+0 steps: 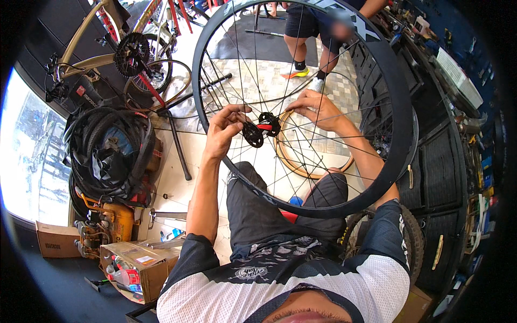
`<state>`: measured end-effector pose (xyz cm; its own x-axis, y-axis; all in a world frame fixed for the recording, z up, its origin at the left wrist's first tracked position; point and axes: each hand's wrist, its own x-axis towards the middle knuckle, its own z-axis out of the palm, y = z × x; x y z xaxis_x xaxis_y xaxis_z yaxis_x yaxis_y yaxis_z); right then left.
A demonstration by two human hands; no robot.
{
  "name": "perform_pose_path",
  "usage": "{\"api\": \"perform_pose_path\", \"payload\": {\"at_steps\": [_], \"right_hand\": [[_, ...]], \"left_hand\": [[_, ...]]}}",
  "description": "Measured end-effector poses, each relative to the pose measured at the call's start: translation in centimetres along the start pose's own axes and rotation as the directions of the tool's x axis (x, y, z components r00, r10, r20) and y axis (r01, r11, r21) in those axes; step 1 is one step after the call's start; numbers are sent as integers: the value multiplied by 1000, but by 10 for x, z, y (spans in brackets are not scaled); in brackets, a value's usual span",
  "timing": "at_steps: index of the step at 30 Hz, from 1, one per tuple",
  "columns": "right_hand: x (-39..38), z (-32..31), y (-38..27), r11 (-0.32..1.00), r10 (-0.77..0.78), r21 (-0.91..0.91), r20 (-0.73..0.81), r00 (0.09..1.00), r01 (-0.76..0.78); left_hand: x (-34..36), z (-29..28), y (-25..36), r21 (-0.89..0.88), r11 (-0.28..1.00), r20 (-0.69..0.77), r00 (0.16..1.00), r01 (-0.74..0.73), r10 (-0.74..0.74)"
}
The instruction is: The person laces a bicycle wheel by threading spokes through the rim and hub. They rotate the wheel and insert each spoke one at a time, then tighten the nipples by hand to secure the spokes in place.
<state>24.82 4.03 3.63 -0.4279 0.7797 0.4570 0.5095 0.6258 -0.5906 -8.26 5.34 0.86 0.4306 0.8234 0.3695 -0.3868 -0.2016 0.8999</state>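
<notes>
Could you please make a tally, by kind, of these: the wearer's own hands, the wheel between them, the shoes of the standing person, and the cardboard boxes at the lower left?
Own hands: 2, left hand and right hand
Spoked wheel: 1
Shoes: 2, bright shoe and whitish shoe
Cardboard boxes: 2, rear box and front box
Total: 7

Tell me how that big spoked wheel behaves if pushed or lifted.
The wheel would probably roll readily, its rim being round. It may feel light for its size, being mostly open inside. The broad rim suggests it stays stiff.
</notes>
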Motion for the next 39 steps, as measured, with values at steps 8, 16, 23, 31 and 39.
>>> {"api": "perform_pose_path", "payload": {"at_steps": [8, 16, 23, 31, 39], "right_hand": [[2, 3, 0, 1000, -3, 26, 6, 1000, 3], [5, 1, 2, 999, -34, 25, 41, 999, 33], [10, -1, -4, 1000, -8, -17, 75, 997, 9], [11, 2, -2, 995, -94, -22, 26, 995, 94], [19, 21, -28, 998, 16, 64, 28, 999, -18]], "left_hand": [[-1, 2, 2, 31, 1000, -8, 1000, 5, -5], [-3, 6, 3, 3, 1000, -30, 1000, -1, 1], [-5, 4, 3, 10, 1000, -23, 1000, -18, 18], [-7, 10, 9, 10, 1000, -40, 999, -16, 17], [-6, 14, 8, 41, 996, -37, 997, 73, -72]]}}
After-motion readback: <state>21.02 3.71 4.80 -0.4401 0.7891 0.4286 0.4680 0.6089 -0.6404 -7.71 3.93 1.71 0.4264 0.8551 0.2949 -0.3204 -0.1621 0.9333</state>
